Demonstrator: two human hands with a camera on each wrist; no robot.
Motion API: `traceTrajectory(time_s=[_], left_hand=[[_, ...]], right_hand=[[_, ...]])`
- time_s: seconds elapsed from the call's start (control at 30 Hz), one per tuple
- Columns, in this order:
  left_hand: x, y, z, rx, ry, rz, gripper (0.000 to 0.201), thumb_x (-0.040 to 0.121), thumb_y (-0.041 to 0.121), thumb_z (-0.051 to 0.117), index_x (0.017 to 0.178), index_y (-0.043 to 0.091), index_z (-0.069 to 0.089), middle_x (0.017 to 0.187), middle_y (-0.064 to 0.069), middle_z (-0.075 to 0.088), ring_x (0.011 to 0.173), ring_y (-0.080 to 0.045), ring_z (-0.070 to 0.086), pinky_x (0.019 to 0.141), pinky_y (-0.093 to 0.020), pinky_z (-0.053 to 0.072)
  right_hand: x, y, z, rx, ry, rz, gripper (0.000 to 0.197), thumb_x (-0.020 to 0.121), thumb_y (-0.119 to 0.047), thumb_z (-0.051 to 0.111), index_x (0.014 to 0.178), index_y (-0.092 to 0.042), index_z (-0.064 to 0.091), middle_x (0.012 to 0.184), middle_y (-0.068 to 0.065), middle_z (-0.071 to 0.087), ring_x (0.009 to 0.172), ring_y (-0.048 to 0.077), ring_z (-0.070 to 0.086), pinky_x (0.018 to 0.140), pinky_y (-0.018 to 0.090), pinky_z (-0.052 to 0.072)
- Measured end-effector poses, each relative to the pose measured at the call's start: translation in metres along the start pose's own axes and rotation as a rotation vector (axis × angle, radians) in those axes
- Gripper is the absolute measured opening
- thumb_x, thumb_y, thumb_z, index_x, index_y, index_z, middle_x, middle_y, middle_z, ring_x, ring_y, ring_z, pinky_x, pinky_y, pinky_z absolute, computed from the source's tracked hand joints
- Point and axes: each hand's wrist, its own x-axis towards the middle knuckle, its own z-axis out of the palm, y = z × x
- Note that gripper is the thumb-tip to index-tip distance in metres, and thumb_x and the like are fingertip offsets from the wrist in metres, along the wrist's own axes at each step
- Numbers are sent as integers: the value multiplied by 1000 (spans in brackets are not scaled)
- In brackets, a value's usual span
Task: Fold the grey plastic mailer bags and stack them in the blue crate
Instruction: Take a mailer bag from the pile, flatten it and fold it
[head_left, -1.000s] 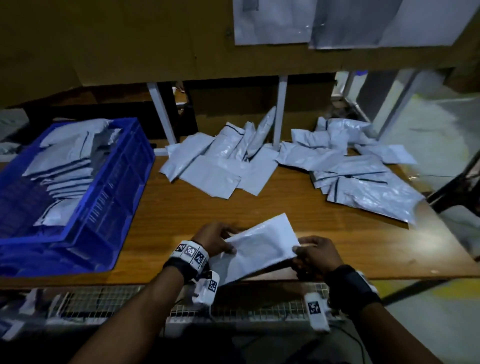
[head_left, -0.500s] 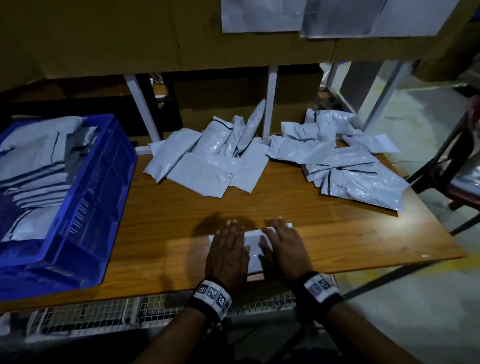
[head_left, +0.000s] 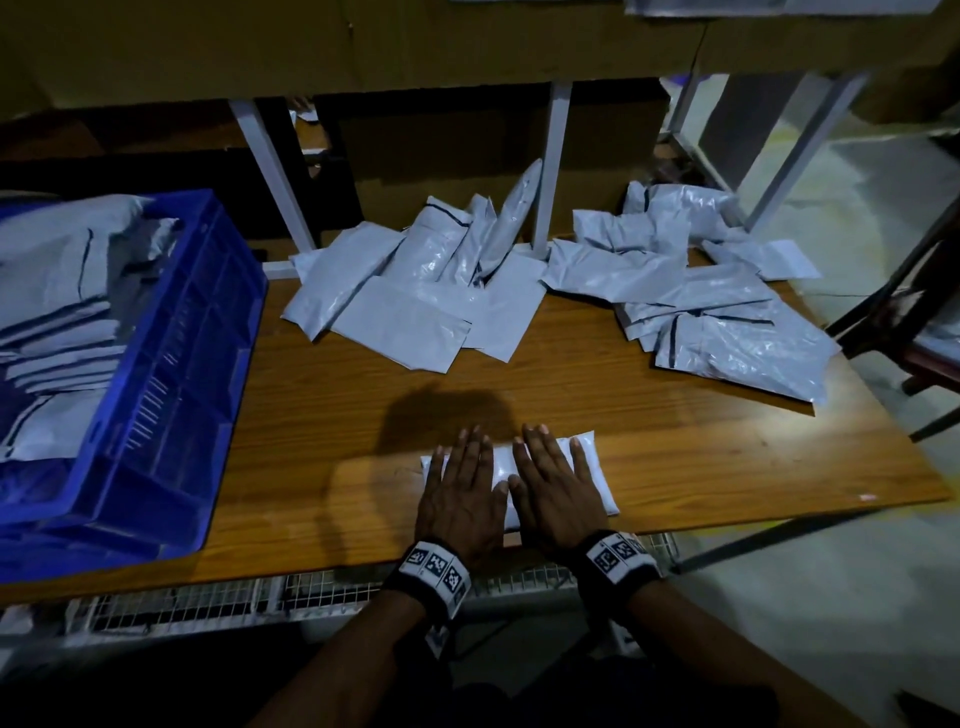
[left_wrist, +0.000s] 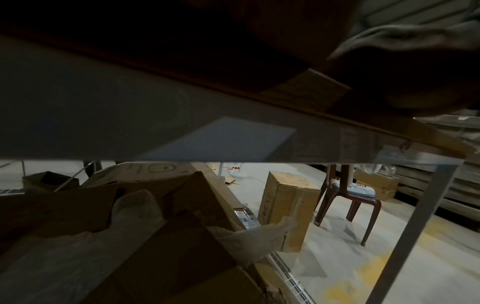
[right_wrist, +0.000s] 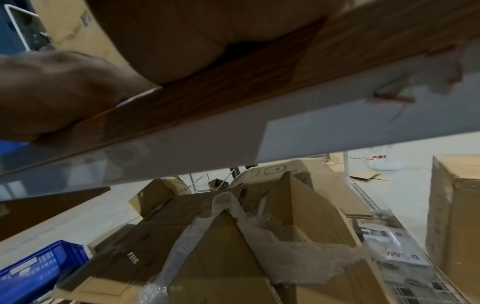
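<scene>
A folded grey mailer bag (head_left: 595, 475) lies flat near the front edge of the wooden table (head_left: 727, 467). My left hand (head_left: 462, 493) and right hand (head_left: 553, 488) press on it side by side, palms down with straight fingers. The blue crate (head_left: 171, 374) stands at the left with a stack of folded mailers (head_left: 57, 312) inside. Two loose piles of unfolded mailers lie at the back: one in the middle (head_left: 415, 291), one at the right (head_left: 727, 322). Both wrist views look under the table edge and show only the heels of the hands.
White shelf posts (head_left: 550, 166) rise behind the piles, with cardboard above and behind. A dark chair (head_left: 924, 312) stands off the table's right end. Cardboard boxes (right_wrist: 259, 246) and bubble wrap sit under the table. A wire tray (head_left: 260, 597) runs below the front edge.
A second ago both hands held the mailer up by its ends; then they laid it folded on the table. Now they press it flat, spread slightly wider apart.
</scene>
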Motion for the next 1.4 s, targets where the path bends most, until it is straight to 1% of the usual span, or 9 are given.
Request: traceTrajectory(time_s=[0.13, 0.27, 0.43, 0.67, 0.87, 0.97, 1.2, 1.3, 1.4], left_hand=[[2, -1, 4, -25, 19, -9, 80, 96, 55, -4, 163, 11, 0, 171, -7, -10, 156, -19, -16, 126, -48, -7], [2, -3, 10, -38, 67, -3, 75, 102, 53, 11, 163, 9, 15, 171, -9, 4, 158, -22, -2, 126, -49, 2], [2, -3, 10, -38, 70, 3, 75, 101, 52, 10, 163, 9, 13, 171, -9, 1, 158, -22, -3, 127, -50, 3], [2, -2, 10, -63, 70, -18, 74, 102, 52, 10, 164, 11, 9, 172, -8, -2, 158, -20, -5, 127, -49, 1], [4, -1, 15, -54, 104, -23, 71, 104, 50, 20, 163, 10, 15, 171, -9, 7, 158, -22, 3, 127, -50, 7], [4, -1, 13, -54, 119, -15, 66, 105, 48, 24, 163, 18, 16, 171, -9, 7, 158, -24, 4, 127, -51, 6], [3, 1, 6, -22, 77, -36, 66, 103, 51, 15, 164, 26, 11, 171, -13, 4, 158, -26, 0, 126, -51, 3], [-3, 0, -3, -25, 48, -40, 69, 101, 54, 13, 164, 24, 9, 171, -11, 4, 158, -25, -3, 126, -54, -2], [-1, -12, -20, -54, 17, -69, 71, 99, 63, 23, 161, 26, 22, 170, -3, 16, 158, -22, 5, 123, -60, -3]], right_hand=[[4, 2, 3, -6, 2, -3, 73, 106, -50, -2, 161, -11, 27, 169, 10, 18, 158, 24, 10, 125, 52, -3], [5, 2, 1, -9, -17, -16, 68, 105, -47, 10, 161, -11, 26, 170, 9, 17, 159, 25, 6, 126, 54, -3], [5, 2, 0, -1, -30, -5, 67, 104, -47, 13, 161, -14, 25, 171, 6, 16, 159, 29, 0, 124, 57, -1], [3, -1, 6, -109, -37, 60, 62, 106, -48, 20, 162, -21, 20, 172, -2, 5, 154, 47, -15, 116, 76, -2], [4, 0, 5, -94, -61, 64, 63, 106, -48, 21, 164, -22, 17, 173, -2, 1, 155, 42, -16, 117, 73, -4], [5, -2, 0, -79, -89, 74, 63, 106, -48, 19, 164, -25, 15, 173, -2, 1, 155, 40, -16, 118, 71, -9], [8, -6, -12, -36, -206, 101, 63, 103, -53, 4, 162, -34, -8, 169, -5, -23, 151, 35, -32, 116, 71, -15], [4, -1, -23, -14, -248, 83, 77, 93, -62, -7, 163, -29, -3, 172, 0, -12, 153, 35, -25, 115, 74, -10], [7, 16, -46, 67, -230, 76, 72, 101, -64, 22, 163, -28, 12, 170, -2, 14, 157, 35, -5, 114, 75, 3]])
